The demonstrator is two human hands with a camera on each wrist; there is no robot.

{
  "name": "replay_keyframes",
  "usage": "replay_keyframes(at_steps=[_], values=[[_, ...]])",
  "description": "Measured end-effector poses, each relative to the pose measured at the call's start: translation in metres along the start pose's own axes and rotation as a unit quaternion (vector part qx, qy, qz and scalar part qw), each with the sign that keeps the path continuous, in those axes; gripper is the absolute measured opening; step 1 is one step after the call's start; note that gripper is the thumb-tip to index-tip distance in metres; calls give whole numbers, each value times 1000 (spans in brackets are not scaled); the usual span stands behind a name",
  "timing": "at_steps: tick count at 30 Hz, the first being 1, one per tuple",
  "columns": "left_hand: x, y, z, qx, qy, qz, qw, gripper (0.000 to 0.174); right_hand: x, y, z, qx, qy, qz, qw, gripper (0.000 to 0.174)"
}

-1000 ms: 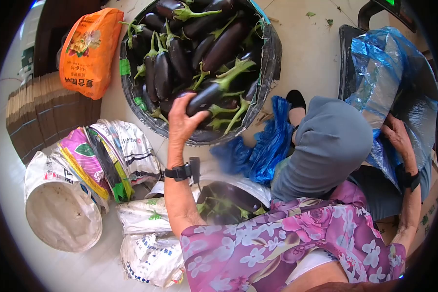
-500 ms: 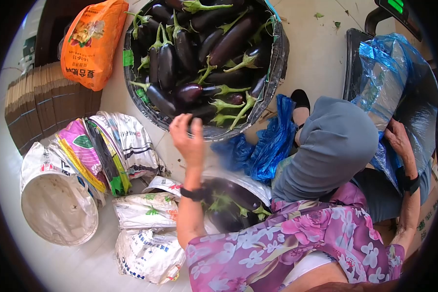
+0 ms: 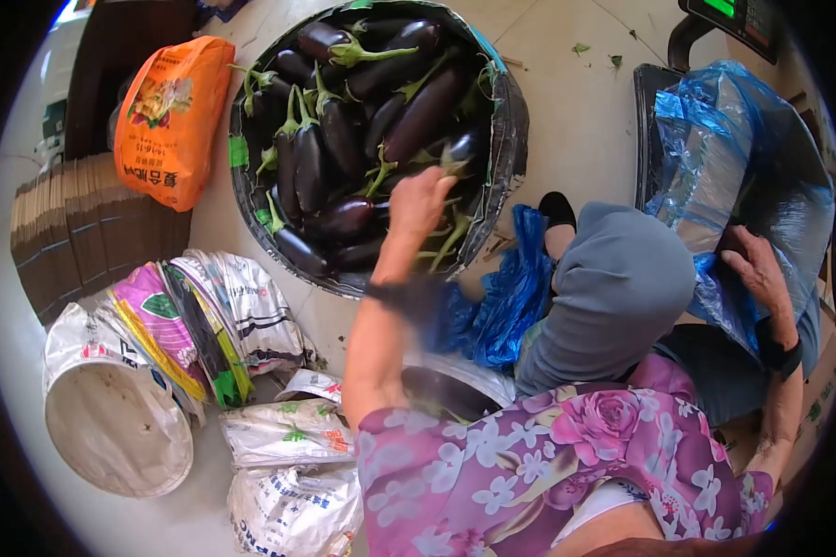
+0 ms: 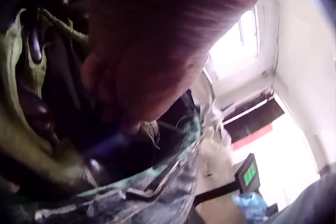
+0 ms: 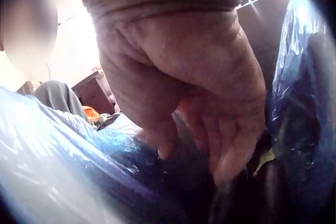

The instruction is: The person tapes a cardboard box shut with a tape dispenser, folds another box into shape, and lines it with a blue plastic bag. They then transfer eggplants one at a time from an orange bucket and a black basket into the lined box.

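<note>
Dark eggplants with green stems (image 3: 311, 167) fill a round black-rimmed basket (image 3: 517, 121). Over its right half reaches the left hand (image 3: 416, 206), fingers curled at the stem end of an eggplant (image 3: 464, 144). From the left wrist, this hand (image 4: 157, 56) blocks much of the view, a pale frayed calyx (image 4: 152, 131) beside its fingertips. The right hand (image 3: 757, 266) is at the mouth of a blue plastic bag (image 3: 715, 139). Seen from its wrist, the right hand (image 5: 189, 82) hangs with loose fingers inside the bag (image 5: 68, 155), nothing visible in its grasp.
A scale with a green display (image 3: 720, 7) stands behind the bag. Blue plastic (image 3: 511, 306) lies near a bent knee (image 3: 622, 278). At left are an orange bag (image 3: 172, 121), stacked cardboard (image 3: 93, 223), a white bucket (image 3: 119, 427) and white sacks (image 3: 293, 511).
From the basket's front rim, the left hand has moved right and deeper among the eggplants, its fingers now curled at a stem. The right hand remains at the bag.
</note>
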State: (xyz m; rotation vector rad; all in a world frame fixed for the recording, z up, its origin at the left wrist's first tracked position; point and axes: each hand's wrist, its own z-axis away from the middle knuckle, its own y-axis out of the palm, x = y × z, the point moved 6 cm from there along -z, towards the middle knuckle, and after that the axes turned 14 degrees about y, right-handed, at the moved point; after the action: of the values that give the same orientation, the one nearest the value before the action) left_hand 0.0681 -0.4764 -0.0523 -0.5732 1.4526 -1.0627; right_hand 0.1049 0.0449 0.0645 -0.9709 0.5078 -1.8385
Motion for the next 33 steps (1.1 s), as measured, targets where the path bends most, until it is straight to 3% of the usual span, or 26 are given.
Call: replay_keyframes(at_steps=[1,2,3,6,8,12,16,19,21,22,23,24,25,27,29,31,32,33], values=[[6,-10,15,-13,-19,68,997,27,0,-3,1,1,2,-2,1000,30],[12,-17,31,-45,44,74,995,23,-1,-6,-1,17,20,-43,999,30],[12,-21,47,-44,40,71,996,23,1,-9,-4,35,36,-82,995,31],[6,-37,95,-83,-2,133,988,17,15,-8,-14,63,15,-106,992,31],[7,-37,114,-112,-170,288,936,15,25,-11,-17,40,-24,-124,991,32],[6,-21,130,-133,-205,403,882,25,29,-15,-15,68,9,-84,994,32],[12,-20,125,-127,-210,425,871,25,17,-14,-8,57,-7,-86,995,32],[23,-18,123,-61,-204,374,902,25,13,-13,-2,61,12,-75,995,33],[26,-16,121,64,-164,229,957,25,4,-14,-2,33,14,-71,997,35],[24,-22,119,84,-166,180,966,23,5,-14,-3,29,16,-64,997,35],[22,-28,113,81,-167,179,966,23,7,-14,-4,29,14,-65,997,35],[14,-49,95,-12,-57,58,997,23,9,-12,-6,45,22,-62,997,34],[0,-69,80,-105,54,-66,991,23,11,-11,-7,61,30,-58,996,33],[10,-89,43,-199,-7,12,980,21,17,-8,-9,47,5,-51,998,27],[29,-81,6,-196,33,-65,978,30,19,-2,-11,44,-24,-78,996,26],[38,-59,-28,-204,57,-111,971,46,26,-8,-8,56,1,-62,996,26],[41,-39,-39,-124,38,-147,981,62,27,-9,-7,70,27,-45,996,27],[21,-38,-44,-100,-17,-191,976,68,26,-9,-6,68,30,-45,996,27]])
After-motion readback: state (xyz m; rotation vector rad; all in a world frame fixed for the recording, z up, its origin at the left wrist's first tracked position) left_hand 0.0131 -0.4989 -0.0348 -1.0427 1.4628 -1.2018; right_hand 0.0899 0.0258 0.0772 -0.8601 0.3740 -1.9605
